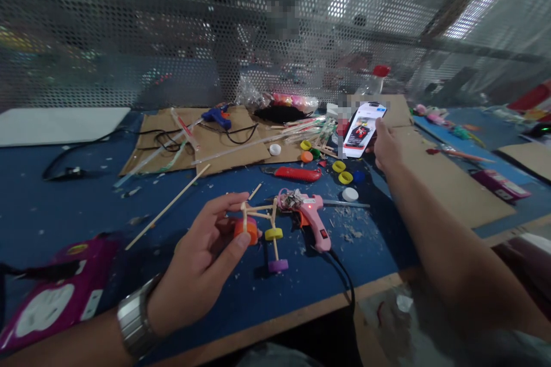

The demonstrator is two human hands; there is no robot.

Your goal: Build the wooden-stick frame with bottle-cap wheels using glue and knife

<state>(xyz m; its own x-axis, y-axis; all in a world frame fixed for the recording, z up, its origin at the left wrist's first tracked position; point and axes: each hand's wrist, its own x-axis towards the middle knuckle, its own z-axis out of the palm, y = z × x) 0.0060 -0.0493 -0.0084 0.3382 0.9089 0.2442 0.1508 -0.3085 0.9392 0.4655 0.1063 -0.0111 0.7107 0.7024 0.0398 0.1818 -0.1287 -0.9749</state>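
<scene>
My left hand pinches a small stick frame by its orange bottle cap; the frame also carries a yellow cap and a purple cap on thin wooden skewers. It hangs just above the blue tabletop, beside a pink hot glue gun lying on the surface. My right hand reaches far forward and touches the edge of a phone propped upright with its screen lit; its fingers are curled against it.
A red utility knife, loose yellow, white, blue and orange caps, long skewers and straws lie about. Cardboard sheets hold a blue glue gun and cables. A magenta package sits front left. Perforated metal screen behind.
</scene>
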